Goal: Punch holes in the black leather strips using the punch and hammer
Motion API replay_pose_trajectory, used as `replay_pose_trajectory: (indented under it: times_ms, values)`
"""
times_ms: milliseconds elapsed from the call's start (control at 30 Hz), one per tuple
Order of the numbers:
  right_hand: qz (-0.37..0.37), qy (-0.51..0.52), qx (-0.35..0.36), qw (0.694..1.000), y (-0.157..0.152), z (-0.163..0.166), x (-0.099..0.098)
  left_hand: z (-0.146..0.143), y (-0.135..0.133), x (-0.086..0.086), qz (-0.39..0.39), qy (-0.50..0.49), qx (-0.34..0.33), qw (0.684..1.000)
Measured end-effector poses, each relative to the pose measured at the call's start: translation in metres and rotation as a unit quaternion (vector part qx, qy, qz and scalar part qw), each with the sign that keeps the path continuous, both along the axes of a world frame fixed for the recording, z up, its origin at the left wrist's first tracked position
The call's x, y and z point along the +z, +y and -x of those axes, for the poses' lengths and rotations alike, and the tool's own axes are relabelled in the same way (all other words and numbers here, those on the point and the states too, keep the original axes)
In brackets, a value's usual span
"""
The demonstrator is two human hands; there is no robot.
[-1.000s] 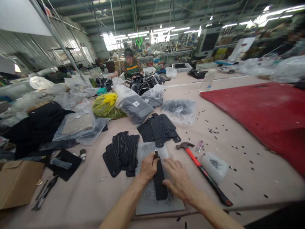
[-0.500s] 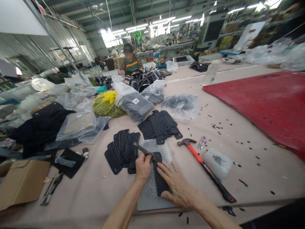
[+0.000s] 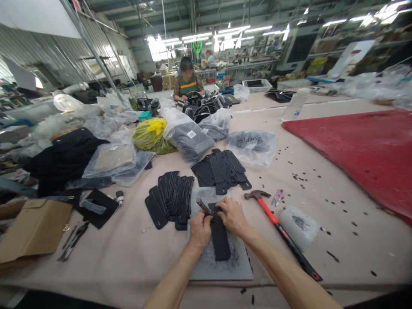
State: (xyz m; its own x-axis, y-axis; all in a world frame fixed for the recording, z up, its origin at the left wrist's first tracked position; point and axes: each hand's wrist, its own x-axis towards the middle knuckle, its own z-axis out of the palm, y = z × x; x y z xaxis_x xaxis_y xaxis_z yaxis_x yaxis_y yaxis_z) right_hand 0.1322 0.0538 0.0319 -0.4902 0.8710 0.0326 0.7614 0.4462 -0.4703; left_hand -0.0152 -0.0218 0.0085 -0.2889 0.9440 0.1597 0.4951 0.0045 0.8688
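Observation:
My left hand (image 3: 200, 227) is closed around a dark metal punch (image 3: 204, 207), which leans over the top end of a black strip (image 3: 220, 240). The strip lies lengthwise on a grey, scuffed board (image 3: 231, 270). At the strip's upper right edge, my right hand (image 3: 232, 214) has its fingers bent and pinched onto the material. Left of the board is a fanned row of black pieces (image 3: 170, 195). Beyond its far edge lies a loose pile of similar pieces (image 3: 220, 171). To the right rests a claw hammer (image 3: 273, 219) with a red and black handle.
Pink thread snips (image 3: 277, 197) and a clear wrapped block (image 3: 299, 227) lie by the hammer. Black scraps are scattered at right, near a red sheet (image 3: 360, 146). Plastic bags (image 3: 188, 135) stand behind the pieces. A co-worker (image 3: 188, 81) sits across the table.
My right hand has moved from lying flat along the strip up to its top end, fingers now bent. The punch stays in my left hand. The whole view has shifted slightly.

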Motion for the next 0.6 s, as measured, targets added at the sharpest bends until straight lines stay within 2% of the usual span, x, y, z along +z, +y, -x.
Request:
replay_pose_trajectory:
  times_ms: [367, 500, 600]
  values:
    - [0.010, -0.013, -0.033, 0.999, -0.001, 0.011, -0.001, 0.000, 0.000, 0.002, 0.009, 0.003, 0.002, 1.000]
    - [-0.004, 0.006, -0.010, 1.000, -0.027, -0.003, 0.008, 0.000, 0.000, 0.002, 0.014, 0.001, 0.002, 1.000]
    - [0.056, 0.052, -0.012, 0.997, -0.066, -0.042, 0.014, 0.000, 0.000, 0.003, 0.014, 0.004, 0.002, 1.000]
